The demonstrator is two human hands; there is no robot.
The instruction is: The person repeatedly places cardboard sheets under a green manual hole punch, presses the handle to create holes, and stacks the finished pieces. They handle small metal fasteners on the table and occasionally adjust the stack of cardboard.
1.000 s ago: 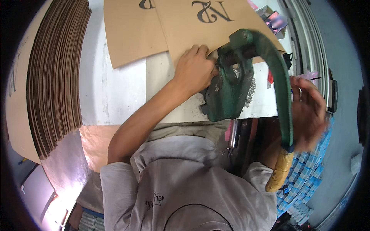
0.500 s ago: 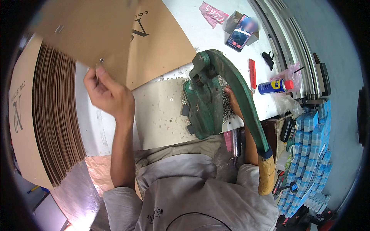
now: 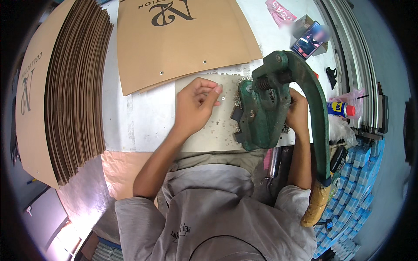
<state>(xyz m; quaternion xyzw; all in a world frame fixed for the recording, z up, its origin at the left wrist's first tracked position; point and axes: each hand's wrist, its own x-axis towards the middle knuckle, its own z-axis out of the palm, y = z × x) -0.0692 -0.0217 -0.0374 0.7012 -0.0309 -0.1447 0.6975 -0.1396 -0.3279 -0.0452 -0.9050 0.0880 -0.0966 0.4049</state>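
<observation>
A green hand-lever eyelet press stands on a pale board in front of me. Left of it hovers my left hand, thumb pressed to curled fingers; whatever is between them cannot be made out. A loose metal eyelet lies by its fingertips. My right hand is at the press's right side, its fingertips hidden behind the green body, near a heap of small metal eyelets. Beyond my left hand, brown card sheets lie stacked; the top one has two metal eyelets along its near edge.
A tall row of brown card pieces stands at the left. The press's long lever, with a tan-wrapped grip, slopes down at the right. Farther right are a blue spray can, a phone against a box, and blue stacked packs.
The brown card sheet that my left hand had lifted now lies on the stack, released. My left hand has moved right, toward the press. The view has shifted too.
</observation>
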